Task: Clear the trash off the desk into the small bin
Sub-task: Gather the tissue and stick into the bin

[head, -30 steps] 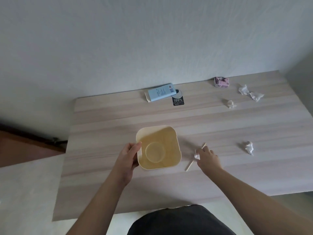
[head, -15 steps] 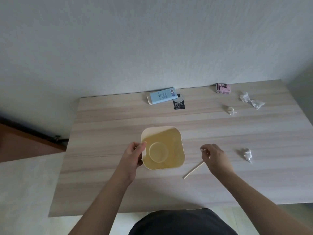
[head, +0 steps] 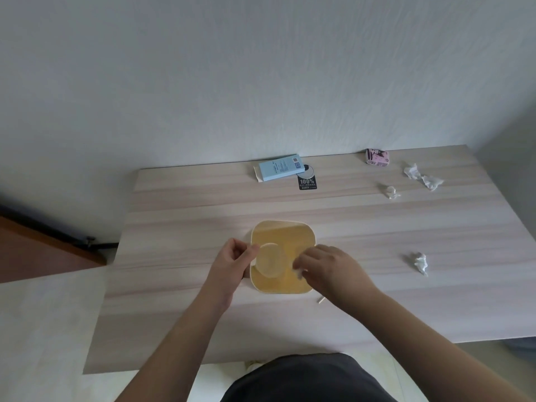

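A small yellow bin (head: 282, 227) stands on the light wooden desk (head: 185, 216), with a round clear lid lying inside it. My left hand (head: 232, 261) grips the bin's left rim. Over the bin's right side my right hand (head: 324, 266) pinches a small white paper scrap (head: 298, 273). A thin wooden stick (head: 321, 300) lies on the desk just right of the bin, mostly hidden under my right wrist. Crumpled tissues lie at mid right (head: 420, 262) and at the far right (head: 390, 192) (head: 422, 177).
At the back of the desk lie a blue box (head: 280, 171), a black tag with a round disc (head: 308, 181) and a pink packet (head: 377, 156). A white wall rises behind the desk. The floor shows to the left.
My right hand has lifted the white scrap off the desk beside the stick and moved left over the bin. The left hand has stayed on the bin's rim.
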Action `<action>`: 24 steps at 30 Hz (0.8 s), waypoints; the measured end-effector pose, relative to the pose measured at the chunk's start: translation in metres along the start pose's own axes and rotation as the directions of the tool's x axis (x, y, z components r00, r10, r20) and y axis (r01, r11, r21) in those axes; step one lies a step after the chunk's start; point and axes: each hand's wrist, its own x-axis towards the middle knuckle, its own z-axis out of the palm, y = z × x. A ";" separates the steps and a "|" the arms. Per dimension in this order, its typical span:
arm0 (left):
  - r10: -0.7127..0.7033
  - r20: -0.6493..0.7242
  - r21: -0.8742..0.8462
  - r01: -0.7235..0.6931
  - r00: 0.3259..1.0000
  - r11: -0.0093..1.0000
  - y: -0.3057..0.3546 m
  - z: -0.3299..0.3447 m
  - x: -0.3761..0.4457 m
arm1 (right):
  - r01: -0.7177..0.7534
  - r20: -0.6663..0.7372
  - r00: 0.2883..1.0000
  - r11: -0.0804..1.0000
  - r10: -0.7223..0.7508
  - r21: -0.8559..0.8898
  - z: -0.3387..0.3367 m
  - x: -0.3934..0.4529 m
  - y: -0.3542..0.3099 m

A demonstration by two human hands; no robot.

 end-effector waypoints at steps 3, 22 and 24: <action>0.024 0.007 0.021 -0.024 1.000 1.000 0.000 -0.006 -0.003 | 0.036 0.105 0.994 0.993 -0.025 -0.110 0.012 -0.003 -0.003; 0.125 -0.058 0.001 -0.125 0.990 0.992 -0.003 -0.029 -0.005 | -0.758 0.102 0.642 0.611 0.760 0.227 0.050 -0.042 0.017; 0.132 -0.044 -0.026 -0.133 0.990 0.991 -0.001 -0.032 -0.007 | -0.811 0.267 0.582 0.573 0.768 0.117 0.064 -0.050 0.024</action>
